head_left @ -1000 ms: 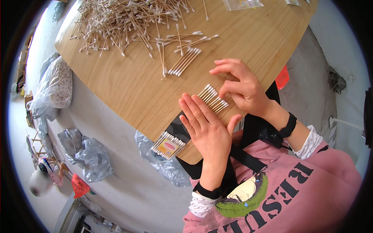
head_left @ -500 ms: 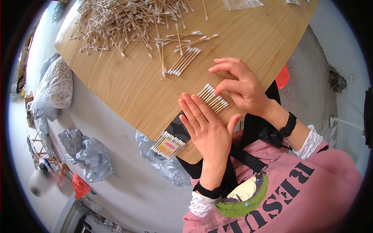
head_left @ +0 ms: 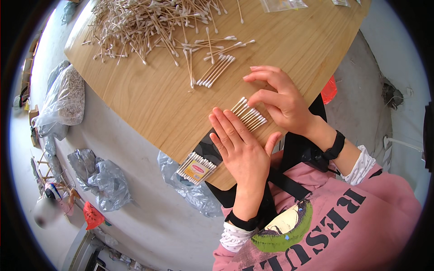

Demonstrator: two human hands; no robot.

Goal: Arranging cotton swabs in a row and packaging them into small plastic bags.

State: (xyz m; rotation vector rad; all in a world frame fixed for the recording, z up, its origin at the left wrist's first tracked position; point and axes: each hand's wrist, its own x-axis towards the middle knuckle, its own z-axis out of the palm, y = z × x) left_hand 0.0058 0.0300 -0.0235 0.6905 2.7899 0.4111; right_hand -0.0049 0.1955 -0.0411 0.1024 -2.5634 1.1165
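Note:
A short row of wooden cotton swabs [head_left: 251, 115] lies side by side on the round wooden table [head_left: 149, 95], near its front edge. My left hand [head_left: 239, 144] lies flat, fingers together, its fingertips against the near end of the row. My right hand [head_left: 280, 99] rests its fingertips on the far side of the same row, fingers spread. A second small group of aligned swabs [head_left: 216, 71] lies just beyond. A packed bundle of swabs with a label [head_left: 196, 168] sits at the table edge, left of my left hand.
A large loose heap of cotton swabs [head_left: 149, 22] covers the far part of the table. A clear plastic bag [head_left: 282, 4] lies at the far edge. On the floor are filled plastic bags [head_left: 63, 99], crumpled grey bags [head_left: 101, 178] and something red [head_left: 330, 90].
Both hands stay on the row of swabs. The right hand's fingers have shifted slightly along it; the row looks a little more even.

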